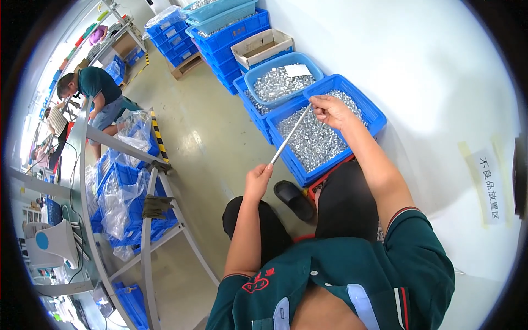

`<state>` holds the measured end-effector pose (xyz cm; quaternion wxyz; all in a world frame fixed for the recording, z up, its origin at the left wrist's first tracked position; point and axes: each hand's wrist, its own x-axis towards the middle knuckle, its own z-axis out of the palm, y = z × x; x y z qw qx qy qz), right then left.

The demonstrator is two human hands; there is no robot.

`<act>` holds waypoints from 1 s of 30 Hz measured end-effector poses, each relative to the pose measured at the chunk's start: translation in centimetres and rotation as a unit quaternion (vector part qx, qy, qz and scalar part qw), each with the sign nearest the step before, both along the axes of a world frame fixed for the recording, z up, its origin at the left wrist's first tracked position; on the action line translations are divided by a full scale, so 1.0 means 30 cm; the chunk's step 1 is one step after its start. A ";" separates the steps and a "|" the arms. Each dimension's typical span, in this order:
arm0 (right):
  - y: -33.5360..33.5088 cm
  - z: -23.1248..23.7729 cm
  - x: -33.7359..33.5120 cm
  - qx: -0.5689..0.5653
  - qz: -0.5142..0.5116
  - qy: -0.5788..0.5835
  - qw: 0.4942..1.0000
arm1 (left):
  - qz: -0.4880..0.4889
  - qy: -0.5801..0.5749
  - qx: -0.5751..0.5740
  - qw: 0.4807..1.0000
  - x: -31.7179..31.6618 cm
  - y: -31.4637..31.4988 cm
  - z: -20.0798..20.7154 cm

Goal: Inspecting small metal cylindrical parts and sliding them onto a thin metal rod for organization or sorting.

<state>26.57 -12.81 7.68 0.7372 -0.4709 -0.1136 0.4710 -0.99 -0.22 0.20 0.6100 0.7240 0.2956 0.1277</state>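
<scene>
My left hand (257,181) is closed around the lower end of a thin, straight metal rod (290,136). At the rod's upper end, the fingers of my right hand (331,111) are pinched together. Whether a small part is also between those fingertips is too small to make out. The rod slants up to the right, above a blue plastic basket (376,114) filled with small shiny metal parts (314,147). Both hands are raised in front of my knees, the right one over the basket and the left one short of its near left side.
Behind the basket stands a light blue tub (315,67) of similar parts, then a carton (263,47) and stacked blue crates (221,65). A black slipper (295,201) lies on the floor. A grey metal frame (147,242) and bagged crates are left; a person (99,87) bends beyond.
</scene>
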 end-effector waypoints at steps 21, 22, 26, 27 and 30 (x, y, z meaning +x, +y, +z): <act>0.093 0.036 -0.184 -0.115 0.233 -0.093 0.961 | 0.063 -0.027 0.031 0.997 0.031 -0.006 -0.012; 0.085 0.040 -0.179 -0.085 0.237 -0.080 0.964 | 0.065 -0.026 0.031 0.997 0.029 0.001 -0.022; 0.041 -0.041 -0.067 -0.058 0.113 0.000 0.992 | 0.060 -0.027 0.039 0.997 0.032 0.015 -0.031; 0.035 -0.035 -0.060 -0.052 0.083 -0.001 0.995 | 0.054 -0.026 0.048 0.997 0.030 0.016 -0.026; 0.031 -0.032 -0.024 -0.058 0.034 0.027 0.997 | 0.050 -0.028 0.053 0.997 0.018 0.009 -0.011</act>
